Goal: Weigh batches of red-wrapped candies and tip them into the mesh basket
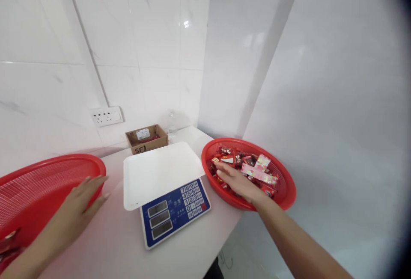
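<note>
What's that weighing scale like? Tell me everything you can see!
The scale looks plastic: a white tray with rounded corners above a blue panel. On the panel's left are three dark windows, too blurry to read; on its right, white number keys and one red key. It stands askew on the table between the left basket and right basket; neither left hand nor right hand touches it.

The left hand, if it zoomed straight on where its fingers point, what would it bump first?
Probably the edge of the white tray on the scale. I can't tell how high the left hand is, though, so it might pass above the tray instead.
</note>
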`<state>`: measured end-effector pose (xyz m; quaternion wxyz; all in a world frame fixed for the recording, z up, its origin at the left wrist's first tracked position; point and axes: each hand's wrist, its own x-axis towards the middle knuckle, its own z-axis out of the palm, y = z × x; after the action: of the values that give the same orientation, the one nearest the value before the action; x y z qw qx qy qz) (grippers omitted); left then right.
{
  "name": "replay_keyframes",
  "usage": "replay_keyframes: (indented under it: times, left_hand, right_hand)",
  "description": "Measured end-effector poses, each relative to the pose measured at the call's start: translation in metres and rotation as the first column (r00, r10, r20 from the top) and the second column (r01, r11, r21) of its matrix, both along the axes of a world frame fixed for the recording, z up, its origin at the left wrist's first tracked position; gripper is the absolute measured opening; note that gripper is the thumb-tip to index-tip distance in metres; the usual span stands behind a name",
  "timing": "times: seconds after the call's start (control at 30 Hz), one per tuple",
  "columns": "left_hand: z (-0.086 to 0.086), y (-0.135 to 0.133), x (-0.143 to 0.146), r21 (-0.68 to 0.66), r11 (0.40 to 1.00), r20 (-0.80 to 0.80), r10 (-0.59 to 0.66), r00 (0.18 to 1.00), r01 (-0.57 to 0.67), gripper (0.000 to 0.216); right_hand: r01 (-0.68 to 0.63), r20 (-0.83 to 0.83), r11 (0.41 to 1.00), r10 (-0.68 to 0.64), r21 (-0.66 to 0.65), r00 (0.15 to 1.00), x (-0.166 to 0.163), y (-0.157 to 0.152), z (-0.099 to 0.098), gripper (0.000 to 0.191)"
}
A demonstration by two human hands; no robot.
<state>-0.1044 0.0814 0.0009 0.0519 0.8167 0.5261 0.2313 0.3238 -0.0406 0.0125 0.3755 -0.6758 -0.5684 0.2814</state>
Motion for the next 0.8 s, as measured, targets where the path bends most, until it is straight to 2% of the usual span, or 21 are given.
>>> replay_keyframes:
  times: [0.07,0.13,0.27,0.4,0.47,0.63,0.73,0.8]
  left_hand:
    - [0.008,-0.011,0.03,-0.009,0.998,0.029,-0.062,0.998,0.062,0.051]
    - [0.011,-0.02,0.056,-0.037,0.991,0.021,-0.131,0.991,0.132,0.055]
    - [0.007,-0.025,0.087,-0.068,0.964,-0.022,-0.259,0.966,0.257,0.052]
    - [-0.002,-0.023,0.099,-0.066,0.95,-0.015,-0.306,0.952,0.304,0.05]
    - [-0.005,-0.021,0.103,-0.066,0.947,-0.002,-0.314,0.949,0.313,0.049]
    - [-0.002,-0.014,0.115,-0.09,0.943,0.032,-0.319,0.947,0.32,0.046]
    - [0.001,-0.012,0.121,-0.096,0.941,0.062,-0.32,0.945,0.325,0.045]
    - [0.002,-0.011,0.123,-0.093,0.941,0.082,-0.318,0.944,0.325,0.044]
  right_hand:
    - [0.006,0.15,0.999,0.0,-0.043,0.989,0.007,0.013,0.004,0.047]
    - [-0.027,0.263,0.991,0.062,-0.132,0.963,0.011,0.028,0.005,0.046]
    - [-0.076,0.334,0.942,0.19,-0.326,0.923,0.01,0.055,-0.003,0.044]
    - [-0.012,0.417,0.887,0.229,-0.461,0.88,0.007,0.071,-0.018,0.08]
    - [0.006,0.442,0.877,0.236,-0.481,0.866,0.008,0.073,-0.025,0.09]
    - [-0.037,0.435,0.898,0.248,-0.439,0.866,0.02,0.071,-0.032,0.064]
    - [-0.08,0.387,0.905,0.257,-0.419,0.885,0.032,0.069,-0.027,0.053]
    - [-0.096,0.349,0.915,0.245,-0.392,0.905,0.041,0.068,-0.02,0.053]
